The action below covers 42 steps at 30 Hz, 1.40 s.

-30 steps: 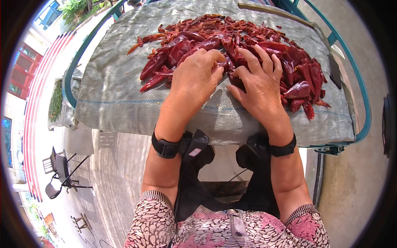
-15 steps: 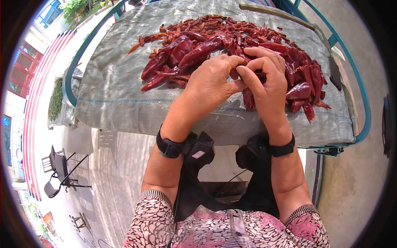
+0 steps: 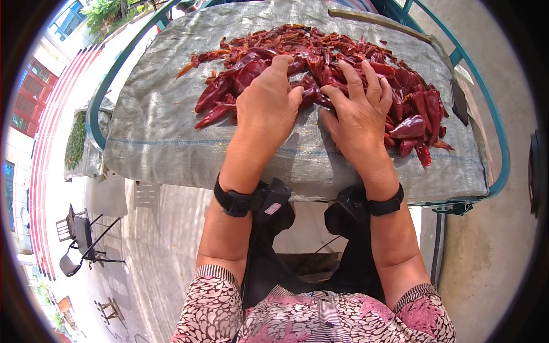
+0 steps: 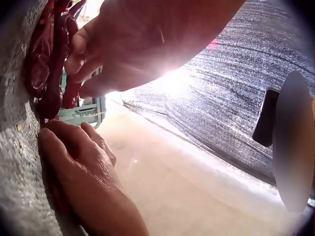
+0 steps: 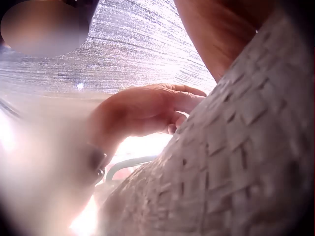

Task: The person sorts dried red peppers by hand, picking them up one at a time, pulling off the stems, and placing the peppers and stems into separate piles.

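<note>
A broad pile of dried red chili peppers [image 3: 420, 106] lies on a grey woven sack cloth [image 3: 171, 123]. My left hand [image 3: 263, 108] reaches over the near left part of the pile, index finger extended and thumb apart from it, close to a dark red pepper. In the left wrist view its bent fingertips are right beside several glossy peppers [image 4: 51, 59]. My right hand [image 3: 361, 117] rests over the near middle of the pile with its fingers spread and slightly bent among the peppers. Its thumb lies above the cloth at the pile's edge.
A teal metal rail [image 3: 503, 154] curves around the covered platform. Along the far edge lies a wooden strip [image 3: 377, 24], and a flat black object [image 3: 458, 103] sits at the right side. On the ground to the left stand a folding chair [image 3: 86, 234] and a small stool [image 3: 108, 308].
Half a second ago both hands met at the fingertips near the middle. Now they have parted: the left has moved left and forward onto the peppers, the right's fingers have spread over the pile.
</note>
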Tool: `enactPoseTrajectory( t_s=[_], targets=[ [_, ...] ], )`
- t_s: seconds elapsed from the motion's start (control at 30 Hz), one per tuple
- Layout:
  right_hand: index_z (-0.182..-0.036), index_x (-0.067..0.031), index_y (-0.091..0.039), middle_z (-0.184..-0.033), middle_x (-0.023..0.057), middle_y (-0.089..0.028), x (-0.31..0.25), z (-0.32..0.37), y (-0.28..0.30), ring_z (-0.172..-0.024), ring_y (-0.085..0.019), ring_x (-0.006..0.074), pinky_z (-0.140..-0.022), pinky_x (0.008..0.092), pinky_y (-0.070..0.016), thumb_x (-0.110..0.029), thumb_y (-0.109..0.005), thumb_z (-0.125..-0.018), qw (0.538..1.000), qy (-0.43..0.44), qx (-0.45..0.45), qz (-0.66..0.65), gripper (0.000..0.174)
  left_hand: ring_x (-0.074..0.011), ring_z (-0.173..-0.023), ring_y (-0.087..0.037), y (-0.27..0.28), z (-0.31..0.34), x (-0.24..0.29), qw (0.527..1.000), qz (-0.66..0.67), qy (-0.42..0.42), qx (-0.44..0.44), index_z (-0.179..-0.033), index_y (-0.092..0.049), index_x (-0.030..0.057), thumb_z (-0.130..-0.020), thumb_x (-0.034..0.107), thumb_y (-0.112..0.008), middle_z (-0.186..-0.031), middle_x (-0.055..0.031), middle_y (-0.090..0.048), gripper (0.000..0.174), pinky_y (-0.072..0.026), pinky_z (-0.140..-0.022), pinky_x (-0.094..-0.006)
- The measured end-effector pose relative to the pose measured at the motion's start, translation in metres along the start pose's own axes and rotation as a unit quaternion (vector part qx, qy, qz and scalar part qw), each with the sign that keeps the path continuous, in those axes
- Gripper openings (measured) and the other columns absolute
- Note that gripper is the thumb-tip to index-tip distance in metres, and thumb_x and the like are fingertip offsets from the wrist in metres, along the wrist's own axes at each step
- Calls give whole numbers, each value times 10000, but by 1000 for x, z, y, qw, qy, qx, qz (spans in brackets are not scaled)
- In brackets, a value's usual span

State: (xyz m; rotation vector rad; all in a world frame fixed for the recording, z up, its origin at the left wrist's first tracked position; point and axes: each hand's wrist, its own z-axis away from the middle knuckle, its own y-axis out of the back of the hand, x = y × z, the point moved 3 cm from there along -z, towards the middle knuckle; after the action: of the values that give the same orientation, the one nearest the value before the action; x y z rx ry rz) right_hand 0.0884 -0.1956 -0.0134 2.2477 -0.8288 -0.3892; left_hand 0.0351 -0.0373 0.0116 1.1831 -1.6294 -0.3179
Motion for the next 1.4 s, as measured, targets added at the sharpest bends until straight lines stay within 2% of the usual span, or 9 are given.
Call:
enactPoseTrajectory(
  t_s=[0.07,0.1,0.3,0.53,0.93,1.1,1.2,1.3,1.4],
  targets=[
    [-1023,-120,-755,-1479,86,-489,-1,2,-5,-1469,-286,337,-1186,588,-163,-232,-807,-758,999,1,-47,13,293,-388,-921,-696,-7,0,-4,997,46,-58,2,-1263,-587,119,-883,175,-708,-1042,-163,-698,402,-551,-797,-485],
    [-1019,-106,-753,-1482,87,-487,-3,1,-7,-1470,-285,338,-1187,591,-162,-239,-796,-767,998,-2,-64,20,288,-292,-892,-686,-8,1,-3,998,20,-63,-6,-1270,-640,105,-898,191,-708,-982,-109,-678,387,-529,-772,-400],
    [-953,-48,-740,-1466,103,-504,-5,0,-24,-1466,-295,336,-1185,595,-163,-239,-760,-787,997,-16,-54,51,254,-329,-979,-676,-14,5,-7,993,-95,-42,-48,-1166,-711,98,-895,225,-711,-1111,-116,-637,299,-539,-838,-437],
    [-949,-45,-734,-1460,105,-512,-7,-8,-18,-1444,-322,334,-1182,601,-163,-227,-767,-769,993,-55,-95,48,258,-324,-979,-679,-17,6,-10,994,-99,-22,-34,-1105,-711,91,-889,243,-713,-1082,-112,-649,264,-537,-837,-443],
    [-912,-76,-742,-1399,78,-580,-2,-4,-21,-1419,-356,320,-1176,598,-170,-241,-738,-806,996,-40,-62,46,196,-330,-975,-685,-13,8,-12,998,-64,-18,-22,-1053,-705,79,-890,231,-702,-1023,-120,-671,223,-540,-836,-436],
    [-841,-87,-733,-1280,47,-667,2,-10,-15,-1361,-443,302,-1151,562,-213,-224,-676,-852,995,-71,55,37,148,-350,-979,-676,-9,9,-13,998,-53,-7,-40,-1071,-712,82,-910,256,-694,-1026,-129,-679,238,-534,-849,-439],
    [-815,-93,-718,-1258,54,-683,-1,-12,-6,-1320,-491,309,-1133,521,-257,-199,-681,-846,992,-83,85,-31,117,-394,-949,-688,-10,2,-9,999,22,14,-32,-1073,-694,38,-944,345,-688,-1072,-188,-677,334,-541,-812,-488],
    [-828,-84,-713,-1248,72,-685,-7,-11,-2,-1309,-502,315,-1108,486,-311,-157,-702,-834,985,-52,96,-130,75,-346,-934,-714,-13,-3,-10,960,250,120,-39,-1180,-661,-24,-967,374,-676,-1095,-226,-702,452,-553,-786,-426],
    [-840,-71,-707,-1249,79,-681,-17,-13,6,-1316,-497,315,-1095,465,-334,-150,-699,-847,981,26,101,-164,80,-268,-911,-725,-10,-2,-6,944,304,107,-71,-1264,-588,-93,-971,320,-682,-1085,-254,-707,516,-559,-769,-360]
  ],
)
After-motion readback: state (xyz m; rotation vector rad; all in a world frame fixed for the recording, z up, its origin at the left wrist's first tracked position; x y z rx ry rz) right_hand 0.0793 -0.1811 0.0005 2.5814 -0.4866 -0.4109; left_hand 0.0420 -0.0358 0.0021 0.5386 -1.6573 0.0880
